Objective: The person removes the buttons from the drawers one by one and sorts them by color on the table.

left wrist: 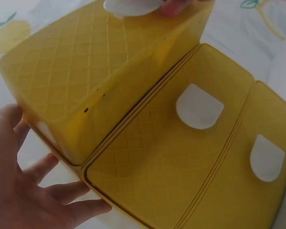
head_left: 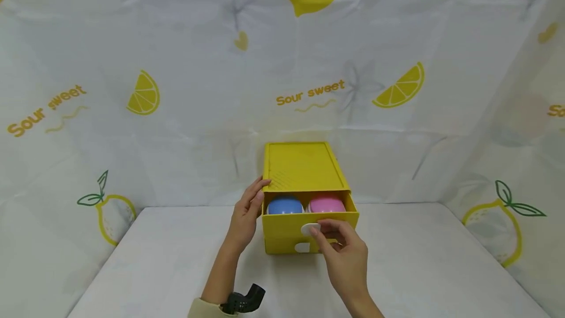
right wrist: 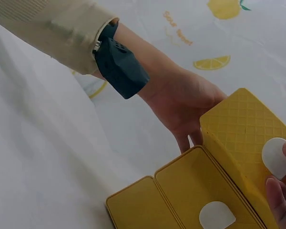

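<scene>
A yellow drawer box [head_left: 304,166] stands on the table with its top drawer [head_left: 284,224] pulled out. Inside that drawer sit a round blue object [head_left: 285,204] and a round pink object [head_left: 326,203], only their upper parts showing. Thumb and fingers of my right hand [head_left: 348,254] pinch the drawer's white tab handle [right wrist: 276,157]. My left hand [head_left: 245,215] rests along the box's left side. In the left wrist view its fingers [left wrist: 69,191] are spread and touch the side edge.
Below the open drawer, two more drawers are closed, with a middle white tab [left wrist: 199,107] and a lower white tab [left wrist: 267,158]. A white table [head_left: 176,269] lies beneath, and a lemon-print sheet [head_left: 198,112] hangs behind the box.
</scene>
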`<move>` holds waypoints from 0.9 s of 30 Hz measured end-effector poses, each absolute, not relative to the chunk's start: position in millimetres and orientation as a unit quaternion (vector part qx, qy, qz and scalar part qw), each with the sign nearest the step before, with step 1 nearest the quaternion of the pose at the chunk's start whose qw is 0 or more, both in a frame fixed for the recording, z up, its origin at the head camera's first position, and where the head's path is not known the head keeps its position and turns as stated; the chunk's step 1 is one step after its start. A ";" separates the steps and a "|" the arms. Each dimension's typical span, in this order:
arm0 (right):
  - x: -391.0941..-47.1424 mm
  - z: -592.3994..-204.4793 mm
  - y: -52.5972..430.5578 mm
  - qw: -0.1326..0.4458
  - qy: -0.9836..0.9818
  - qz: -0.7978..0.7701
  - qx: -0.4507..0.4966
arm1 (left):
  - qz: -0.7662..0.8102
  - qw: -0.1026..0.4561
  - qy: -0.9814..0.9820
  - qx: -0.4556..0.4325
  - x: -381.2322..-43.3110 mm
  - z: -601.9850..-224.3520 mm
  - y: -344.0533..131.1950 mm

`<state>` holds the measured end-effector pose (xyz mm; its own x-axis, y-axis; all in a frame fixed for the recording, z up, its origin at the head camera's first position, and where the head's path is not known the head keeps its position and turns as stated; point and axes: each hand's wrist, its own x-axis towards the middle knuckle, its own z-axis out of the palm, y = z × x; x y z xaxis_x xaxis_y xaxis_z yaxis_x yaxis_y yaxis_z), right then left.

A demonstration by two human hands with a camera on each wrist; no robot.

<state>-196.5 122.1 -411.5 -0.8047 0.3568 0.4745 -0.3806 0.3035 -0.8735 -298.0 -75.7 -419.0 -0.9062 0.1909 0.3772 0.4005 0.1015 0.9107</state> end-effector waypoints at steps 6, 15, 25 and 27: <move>-181.5 -409.4 121.1 0.281 -0.759 0.587 -0.017 | -0.643 0.082 -0.736 -0.194 -297.9 -419.1 -76.3; -162.1 -409.1 119.3 0.256 -0.757 0.599 -0.060 | -0.648 0.081 -0.729 -0.205 -296.3 -416.4 -74.4; -140.8 -407.9 119.5 0.239 -0.756 0.603 -0.085 | -0.651 0.083 -0.725 -0.210 -295.6 -417.2 -75.2; -137.1 -408.2 120.0 0.229 -0.758 0.603 -0.096 | -0.652 0.080 -0.723 -0.212 -296.0 -417.7 -74.9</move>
<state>-137.1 120.0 -408.2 -0.8764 0.4222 0.2316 -0.1305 0.2547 -0.9582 -296.0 -74.9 -417.7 -0.8971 0.2027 0.3927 0.4114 0.0585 0.9096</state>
